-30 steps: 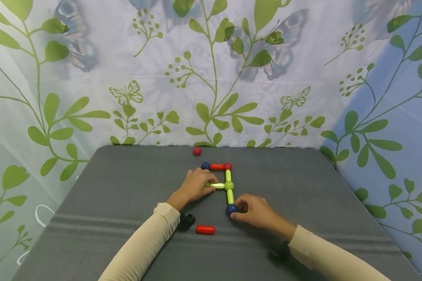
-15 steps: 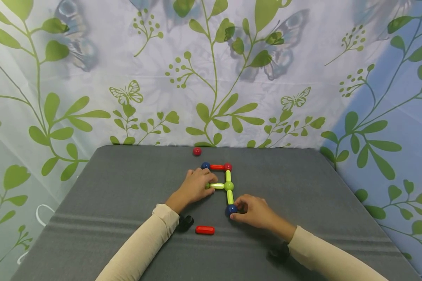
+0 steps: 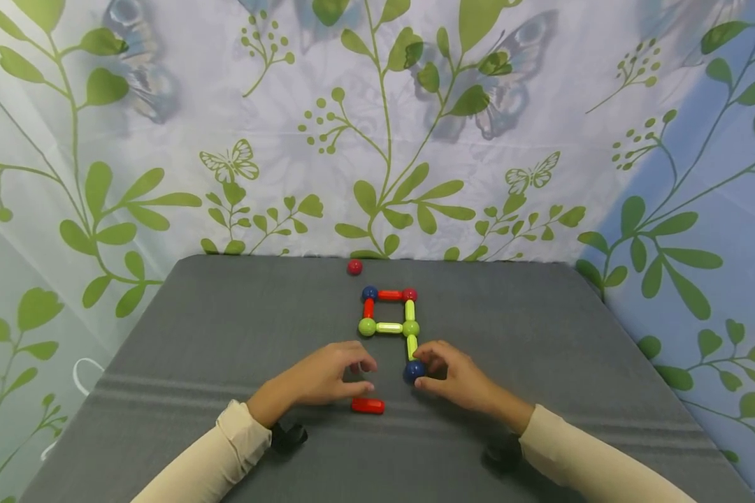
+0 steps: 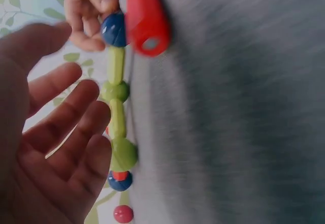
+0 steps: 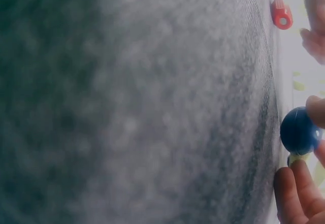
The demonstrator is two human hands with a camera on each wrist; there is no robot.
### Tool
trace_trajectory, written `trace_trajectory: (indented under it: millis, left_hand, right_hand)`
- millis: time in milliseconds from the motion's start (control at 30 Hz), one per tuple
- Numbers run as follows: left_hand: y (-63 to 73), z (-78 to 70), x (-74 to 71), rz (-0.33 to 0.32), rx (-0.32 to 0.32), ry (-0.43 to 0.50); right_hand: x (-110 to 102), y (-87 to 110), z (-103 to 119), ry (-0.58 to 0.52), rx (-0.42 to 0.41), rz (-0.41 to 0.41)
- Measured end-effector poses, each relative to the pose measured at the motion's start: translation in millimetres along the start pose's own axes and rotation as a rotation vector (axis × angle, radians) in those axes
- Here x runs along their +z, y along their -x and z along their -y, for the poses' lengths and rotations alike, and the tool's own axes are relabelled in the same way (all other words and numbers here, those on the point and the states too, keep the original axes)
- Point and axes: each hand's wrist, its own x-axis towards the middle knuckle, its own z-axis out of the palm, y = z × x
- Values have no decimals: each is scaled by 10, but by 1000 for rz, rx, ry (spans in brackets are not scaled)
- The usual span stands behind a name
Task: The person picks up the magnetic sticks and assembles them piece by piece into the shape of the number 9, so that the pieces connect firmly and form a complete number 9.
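My right hand [image 3: 456, 374] pinches a blue ball [image 3: 414, 372] at the near end of a magnetic ball-and-rod figure. From that ball a yellow-green rod [image 3: 412, 346] leads to a green ball [image 3: 411, 328]. Beyond it the figure forms a small square: a second green ball [image 3: 367, 327], another blue ball [image 3: 370, 293] and a red ball [image 3: 410, 295], joined by red and yellow-green rods. My left hand [image 3: 327, 374], holding nothing, hovers with parted fingers just beyond a loose red rod [image 3: 368, 406]. In the left wrist view that red rod [image 4: 147, 21] lies apart from the fingers.
A loose red ball [image 3: 355, 267] sits near the far edge of the grey table [image 3: 258, 300]. A patterned curtain [image 3: 377, 126] hangs directly behind that edge. A white cord [image 3: 87, 374] shows at the left side.
My left hand has let go of the square's left side and come back toward the loose red rod, uncovering a green ball and red rod. My right hand stays at the blue ball.
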Motion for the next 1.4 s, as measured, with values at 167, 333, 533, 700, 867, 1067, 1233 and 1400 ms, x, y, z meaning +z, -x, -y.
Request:
trace_trajectory:
  millis: [167,333,533,700,867,1067,1233,1400]
  left_hand:
    - [141,-18,98,80,28,106]
    - [168,4,197,115,48,77]
    - [96,11,222,72,45,47]
    - [-14,1,204,-11,40,14]
    - [-159,30,209,-58,33,-27]
    - [-320,73,240,-83,13,-57]
    - [-400,87,255,-68,11,-57]
    - [-438,98,253,-63,21,-38]
  right_hand:
    - [-6,-20,-7,8,1,9]
    - [0,-36,-22,1,22,25]
    - [-10,-40,-15,-6,36,38]
    - [-22,-47,5,-31,52,49]
    - [-22,-52,8,-32,25,48]
    - [-11,-49,-9,-20,8,48]
    - [-17,-52,-15,-6,10,55]
    - [-22,-63,-23,-9,18,65]
